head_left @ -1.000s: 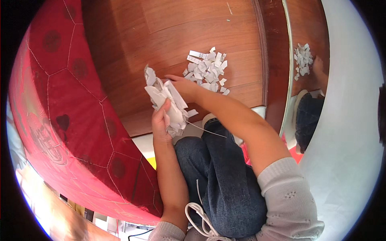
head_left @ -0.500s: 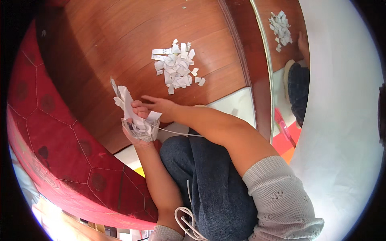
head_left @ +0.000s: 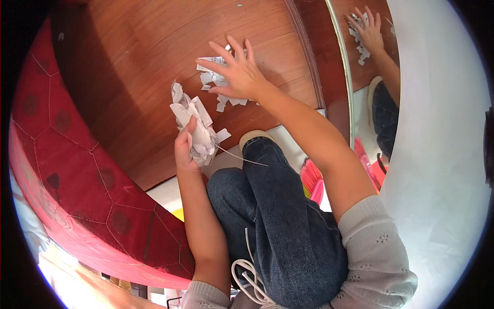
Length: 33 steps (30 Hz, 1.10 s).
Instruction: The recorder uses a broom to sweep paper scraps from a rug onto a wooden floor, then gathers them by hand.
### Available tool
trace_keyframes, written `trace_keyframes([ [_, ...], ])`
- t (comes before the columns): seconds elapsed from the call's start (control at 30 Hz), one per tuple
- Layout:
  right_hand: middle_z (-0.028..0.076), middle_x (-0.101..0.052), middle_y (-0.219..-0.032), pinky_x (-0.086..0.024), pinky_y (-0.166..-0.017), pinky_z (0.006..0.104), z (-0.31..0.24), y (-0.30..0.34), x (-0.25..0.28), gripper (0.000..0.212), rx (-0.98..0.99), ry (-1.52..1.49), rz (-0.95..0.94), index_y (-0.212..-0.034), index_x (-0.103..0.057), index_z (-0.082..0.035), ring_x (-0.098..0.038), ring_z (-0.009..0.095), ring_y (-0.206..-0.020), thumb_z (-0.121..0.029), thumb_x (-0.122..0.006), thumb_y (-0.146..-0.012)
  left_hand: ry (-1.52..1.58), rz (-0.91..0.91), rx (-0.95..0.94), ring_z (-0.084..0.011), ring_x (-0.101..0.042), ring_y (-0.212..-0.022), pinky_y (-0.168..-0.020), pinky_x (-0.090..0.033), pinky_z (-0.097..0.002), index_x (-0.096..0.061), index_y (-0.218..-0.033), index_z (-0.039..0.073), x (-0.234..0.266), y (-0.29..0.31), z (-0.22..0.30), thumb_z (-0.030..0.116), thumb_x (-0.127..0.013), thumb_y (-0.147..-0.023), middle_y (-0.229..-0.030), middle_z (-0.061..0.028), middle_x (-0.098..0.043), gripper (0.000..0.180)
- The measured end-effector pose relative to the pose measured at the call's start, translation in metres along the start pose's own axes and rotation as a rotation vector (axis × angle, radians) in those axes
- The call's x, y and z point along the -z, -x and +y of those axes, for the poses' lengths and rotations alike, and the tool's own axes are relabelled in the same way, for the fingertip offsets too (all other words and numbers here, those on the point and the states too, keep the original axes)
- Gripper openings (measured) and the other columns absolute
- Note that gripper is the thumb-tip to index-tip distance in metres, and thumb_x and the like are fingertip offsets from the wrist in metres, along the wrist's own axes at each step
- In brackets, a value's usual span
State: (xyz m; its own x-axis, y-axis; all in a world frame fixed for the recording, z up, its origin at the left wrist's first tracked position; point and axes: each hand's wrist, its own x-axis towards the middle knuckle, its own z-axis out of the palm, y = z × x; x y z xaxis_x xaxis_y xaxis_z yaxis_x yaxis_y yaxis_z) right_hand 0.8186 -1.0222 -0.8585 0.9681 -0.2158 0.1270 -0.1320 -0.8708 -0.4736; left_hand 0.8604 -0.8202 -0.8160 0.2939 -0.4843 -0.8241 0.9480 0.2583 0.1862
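Note:
A bundle of torn paper scraps is gripped in my left hand, the thumb pressed across its side. Beyond and to the right, my right hand is spread above a heap of white paper pieces on the wooden floor. Its fingers are stretched apart and hold nothing. The palm covers much of the heap, and I cannot tell whether the fingers touch it. Some pieces show past the wrist and beside the fingertips.
A red quilted mattress edge curves along the left. A mirror at the right reflects my arm and some scraps. A pink brush lies right of my jeans-clad knees. A wooden ledge runs beside the mirror.
My right hand has left the paper bundle and moved out over the heap, its fingers spreading. My left hand, still holding the bundle, has shifted slightly right.

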Motion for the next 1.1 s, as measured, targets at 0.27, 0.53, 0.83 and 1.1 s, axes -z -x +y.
trace_keyframes([
  [0.27, 0.011, -0.035, -0.129, -0.018, -0.097, 0.0566, 0.014, 0.033, -0.012, 0.068, 0.05, -0.084, -0.147, -0.121, -0.047, -0.026, -0.027, 0.037, -0.12, -0.038, -0.073, -0.059, -0.075, 0.029, -0.004, -0.0196, -0.061, -0.071, -0.059, -0.051, -0.0317, -0.051, -0.105, -0.001, 0.015, -0.009, -0.002, 0.016, -0.056, -0.082, -0.087, -0.0097, -0.061, 0.029],
  [0.53, 0.018, -0.019, -0.136, -0.014, -0.099, 0.0577, 0.013, 0.105, -0.007, 0.076, -0.056, -0.094, -0.137, -0.123, -0.043, -0.03, -0.02, 0.041, -0.123, -0.045, -0.074, -0.055, -0.098, 0.087, 0.013, -0.0191, -0.061, -0.066, -0.056, -0.051, -0.0303, -0.052, -0.104, 0.001, 0.009, -0.008, -0.001, 0.014, -0.057, -0.08, -0.083, -0.0082, -0.061, 0.027],
  [0.83, 0.016, -0.018, -0.137, -0.013, -0.096, 0.0624, 0.015, 0.047, -0.035, 0.083, 0.054, -0.039, -0.071, -0.12, -0.043, -0.038, -0.017, 0.04, -0.125, -0.053, -0.075, -0.045, -0.109, 0.031, 0.005, -0.018, -0.061, -0.074, -0.065, -0.05, -0.0294, -0.05, -0.109, 0.001, 0.016, -0.007, 0.001, 0.012, -0.056, -0.08, -0.09, -0.0081, -0.06, 0.032],
  [1.1, 0.01, -0.027, -0.134, -0.015, -0.09, 0.0679, 0.014, 0.009, -0.028, 0.08, 0.2, 0.073, -0.229, -0.118, -0.044, -0.043, -0.021, 0.038, -0.123, -0.057, -0.072, -0.043, -0.144, 0.055, 0.022, -0.0174, -0.06, -0.077, -0.066, -0.05, -0.0292, -0.05, -0.11, 0.0, 0.017, -0.007, 0.002, 0.013, -0.057, -0.079, -0.092, -0.0074, -0.06, 0.034],
])
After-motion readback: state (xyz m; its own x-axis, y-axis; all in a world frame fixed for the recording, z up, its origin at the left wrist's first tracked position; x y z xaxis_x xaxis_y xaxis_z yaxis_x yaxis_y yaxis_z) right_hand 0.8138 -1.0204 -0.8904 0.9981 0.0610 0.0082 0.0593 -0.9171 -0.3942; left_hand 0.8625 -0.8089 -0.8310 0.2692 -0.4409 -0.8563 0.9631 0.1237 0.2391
